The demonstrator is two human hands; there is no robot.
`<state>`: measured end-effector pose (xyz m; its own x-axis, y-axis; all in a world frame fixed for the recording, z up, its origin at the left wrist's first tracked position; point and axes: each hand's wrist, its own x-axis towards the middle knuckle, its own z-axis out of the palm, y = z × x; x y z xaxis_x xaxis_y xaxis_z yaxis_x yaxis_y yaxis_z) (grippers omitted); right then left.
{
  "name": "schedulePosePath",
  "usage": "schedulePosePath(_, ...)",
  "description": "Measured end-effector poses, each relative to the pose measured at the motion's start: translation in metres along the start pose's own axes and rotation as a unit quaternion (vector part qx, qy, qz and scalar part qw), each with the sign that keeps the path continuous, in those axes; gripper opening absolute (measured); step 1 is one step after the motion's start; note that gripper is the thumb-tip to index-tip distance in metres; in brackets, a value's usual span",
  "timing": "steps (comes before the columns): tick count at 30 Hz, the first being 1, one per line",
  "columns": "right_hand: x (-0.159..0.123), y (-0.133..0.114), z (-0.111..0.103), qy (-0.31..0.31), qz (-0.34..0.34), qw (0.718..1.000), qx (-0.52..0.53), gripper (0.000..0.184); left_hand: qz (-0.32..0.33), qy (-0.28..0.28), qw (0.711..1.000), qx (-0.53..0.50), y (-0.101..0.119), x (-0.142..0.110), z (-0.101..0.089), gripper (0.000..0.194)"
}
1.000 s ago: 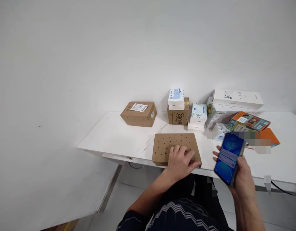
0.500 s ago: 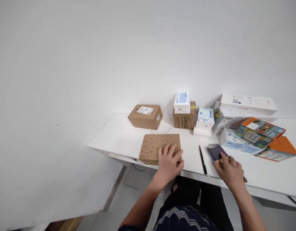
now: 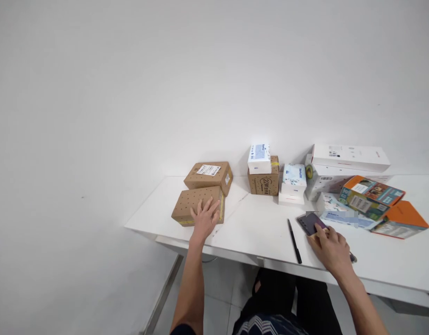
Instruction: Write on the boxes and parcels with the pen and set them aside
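My left hand [image 3: 205,217] lies spread over the front right part of a brown dotted cardboard box [image 3: 188,203], fingers apart on its top. This box sits against a second cardboard box [image 3: 209,175] with a white label, just behind it. On the right, my right hand [image 3: 331,246] has its fingers bent over a dark smartphone [image 3: 309,224] that lies on the table; the palm hides much of it. Something pale shows under these fingers, too covered to make out. A black pen [image 3: 294,242] lies left of the phone.
The white table [image 3: 249,232] stands against a wall. At the back, a tissue pack [image 3: 259,158] rests on a small carton [image 3: 264,183], with another tissue pack [image 3: 294,179] beside it. White boxes [image 3: 350,157] and orange-and-blue cartons [image 3: 373,194] are piled at the right.
My left hand has moved the dotted box left and back, up to the labelled box. The right hand stays on the phone. The view has shifted slightly.
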<state>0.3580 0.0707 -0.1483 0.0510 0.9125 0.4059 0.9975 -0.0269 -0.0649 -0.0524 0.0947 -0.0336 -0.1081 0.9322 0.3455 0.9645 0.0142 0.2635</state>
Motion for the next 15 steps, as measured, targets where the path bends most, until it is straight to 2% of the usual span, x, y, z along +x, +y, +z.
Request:
schedulePosePath(3,0.000,0.000,0.003,0.024,0.010,1.000,0.016,0.043,0.007,0.068,0.997,-0.045,0.013,0.010,0.007,0.041)
schedulePosePath(5,0.002,-0.004,0.000,0.054,0.009,0.998,0.044,0.042,0.040,0.118,0.988,-0.087,0.037,0.020,0.012,0.040)
schedulePosePath(9,-0.001,-0.027,-0.013,0.119,-0.051,0.971,0.200,0.035,0.075,0.142,0.973,-0.164,0.112,0.052,0.020,0.052)
schedulePosePath(12,-0.014,-0.049,-0.018,0.119,-0.018,0.942,0.315,0.028,0.033,0.138,0.967,-0.212,0.169,0.083,0.024,0.069)
schedulePosePath(15,-0.027,-0.060,-0.013,0.118,0.001,0.918,0.378,0.022,-0.011,0.143,0.967,-0.209,0.209,0.112,0.031,0.079)
